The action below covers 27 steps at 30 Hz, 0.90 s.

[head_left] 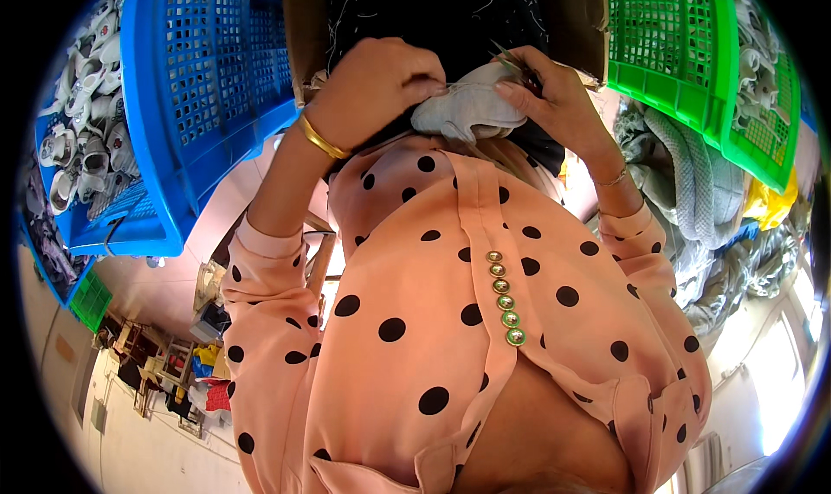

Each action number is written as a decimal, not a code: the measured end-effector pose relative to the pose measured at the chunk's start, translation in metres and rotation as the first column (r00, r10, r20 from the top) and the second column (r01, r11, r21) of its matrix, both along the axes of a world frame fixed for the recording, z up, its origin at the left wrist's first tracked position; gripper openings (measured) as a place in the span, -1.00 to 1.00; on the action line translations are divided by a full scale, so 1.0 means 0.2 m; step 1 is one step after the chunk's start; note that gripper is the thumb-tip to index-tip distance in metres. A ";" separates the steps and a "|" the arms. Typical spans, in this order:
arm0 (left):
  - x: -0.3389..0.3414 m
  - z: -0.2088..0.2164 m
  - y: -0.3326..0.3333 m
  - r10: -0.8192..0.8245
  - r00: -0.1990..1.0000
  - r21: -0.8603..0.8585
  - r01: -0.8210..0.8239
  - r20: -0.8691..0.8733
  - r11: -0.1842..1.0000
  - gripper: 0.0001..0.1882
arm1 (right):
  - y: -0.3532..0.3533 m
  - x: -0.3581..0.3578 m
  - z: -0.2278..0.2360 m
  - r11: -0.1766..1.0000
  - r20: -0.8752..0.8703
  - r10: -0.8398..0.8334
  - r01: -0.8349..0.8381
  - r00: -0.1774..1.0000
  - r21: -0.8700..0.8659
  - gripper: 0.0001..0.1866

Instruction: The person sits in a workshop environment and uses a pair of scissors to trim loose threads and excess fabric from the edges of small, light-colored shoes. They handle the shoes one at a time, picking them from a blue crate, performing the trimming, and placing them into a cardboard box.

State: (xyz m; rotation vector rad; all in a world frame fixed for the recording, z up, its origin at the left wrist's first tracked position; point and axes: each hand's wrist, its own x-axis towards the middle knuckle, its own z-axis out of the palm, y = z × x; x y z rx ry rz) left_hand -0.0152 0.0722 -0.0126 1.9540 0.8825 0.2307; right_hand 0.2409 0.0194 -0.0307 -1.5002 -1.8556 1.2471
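Fingers (517,98) on both sides of pale shoe (467,109)

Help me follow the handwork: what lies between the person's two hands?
A small pale shoe lies between the left hand and the right hand, whose thumb touches it, in the head view.

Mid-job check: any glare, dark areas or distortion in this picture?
Head view: the lower-right bright opening glares blown-out white; fisheye distortion curves the blue crate and green crate; the black cloth shows little detail beyond pale threads; the white shoe looks fairly sharp.
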 end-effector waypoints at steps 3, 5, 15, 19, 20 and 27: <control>0.02 -0.05 0.01 0.190 0.921 -0.320 -0.076 0.341 0.944 -0.84 | 0.00 0.01 0.00 1.000 -0.014 -0.006 0.007 1.000 0.007 -0.58; 0.06 -0.03 -0.01 0.339 0.831 -0.478 -0.102 0.441 0.872 -0.81 | -0.01 0.01 0.00 1.000 0.005 -0.011 0.011 1.000 0.000 -0.57; 0.10 -0.05 -0.07 0.022 0.997 0.337 -0.045 0.072 0.940 -0.66 | -0.05 0.01 -0.02 0.997 0.042 -0.047 0.044 0.998 0.071 -0.54; 0.16 -0.07 -0.04 0.250 0.953 -0.486 -0.138 0.173 0.863 -0.64 | -0.07 0.00 -0.02 0.992 0.190 -0.036 0.012 0.981 0.125 -0.53; 0.18 -0.11 -0.08 0.359 0.898 -0.573 -0.159 0.254 0.804 -0.65 | -0.08 0.00 -0.02 0.990 0.223 -0.044 0.012 0.974 0.142 -0.53; 0.30 -0.14 -0.20 0.706 0.606 -0.781 -0.212 0.367 0.588 -0.66 | -0.04 0.09 0.09 0.947 0.402 -0.037 -0.097 0.915 0.307 -0.57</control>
